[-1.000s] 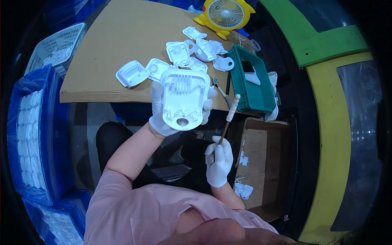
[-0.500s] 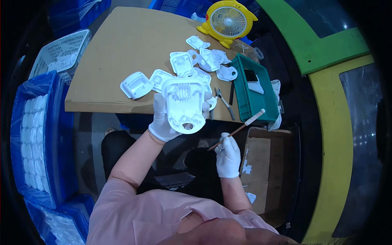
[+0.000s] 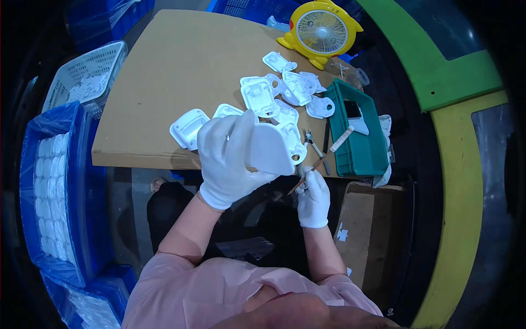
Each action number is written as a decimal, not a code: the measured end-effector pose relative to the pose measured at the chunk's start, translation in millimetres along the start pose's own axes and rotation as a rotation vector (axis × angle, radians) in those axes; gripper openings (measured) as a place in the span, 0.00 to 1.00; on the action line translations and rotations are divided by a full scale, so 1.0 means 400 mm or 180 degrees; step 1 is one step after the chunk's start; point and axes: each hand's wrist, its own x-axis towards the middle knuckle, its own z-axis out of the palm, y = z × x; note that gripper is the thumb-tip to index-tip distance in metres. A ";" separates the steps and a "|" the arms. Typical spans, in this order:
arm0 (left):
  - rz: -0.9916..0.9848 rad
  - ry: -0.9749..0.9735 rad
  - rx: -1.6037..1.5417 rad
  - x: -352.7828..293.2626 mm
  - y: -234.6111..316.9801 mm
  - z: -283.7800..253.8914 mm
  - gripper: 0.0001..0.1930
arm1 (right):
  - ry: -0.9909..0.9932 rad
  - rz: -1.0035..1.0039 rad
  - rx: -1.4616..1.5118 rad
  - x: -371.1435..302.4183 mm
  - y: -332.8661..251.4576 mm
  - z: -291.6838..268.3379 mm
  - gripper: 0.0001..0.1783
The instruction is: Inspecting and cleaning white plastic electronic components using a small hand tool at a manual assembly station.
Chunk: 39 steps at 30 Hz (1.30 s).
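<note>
My left hand (image 3: pixel 226 164), in a white glove, is closed around a white moulded plastic part (image 3: pixel 271 151) above the table's near edge. A smooth side of that part faces up, and my fingers cover much of it. My right hand (image 3: pixel 314 204), also gloved, pinches a thin brown stick whose upper end is a white wrapped tip (image 3: pixel 342 139). The stick slants up to the right, apart from the part. Beyond both hands lies a loose heap of similar white plastic parts (image 3: pixel 258 97). Pliers (image 3: pixel 316 151) rest just past my right hand.
A green tray (image 3: pixel 378 145) stands on the table's right side, and a yellow fan (image 3: pixel 321 33) at the back right. An open cardboard box (image 3: pixel 353 219) sits low at right. On the left are a white basket (image 3: pixel 82 71) and blue crates (image 3: pixel 90 192).
The plastic part in my left hand has turned over, from its ribbed inside to a smooth face. My right hand keeps the stick, slightly shifted. The whole view has moved a little.
</note>
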 end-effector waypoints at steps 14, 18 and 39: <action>-0.1129 -0.0522 -0.0516 0.012 -0.038 -0.025 0.57 | -0.0109 0.0187 -0.0206 0.033 0.021 0.103 0.10; -0.2029 -0.0596 -0.2060 0.002 -0.049 -0.012 0.60 | -0.0152 0.0152 -0.0168 0.045 0.020 0.126 0.10; -0.3864 -0.0206 -0.4505 -0.013 -0.086 0.060 0.15 | -0.0367 -0.0027 -0.0484 0.120 -0.041 0.098 0.13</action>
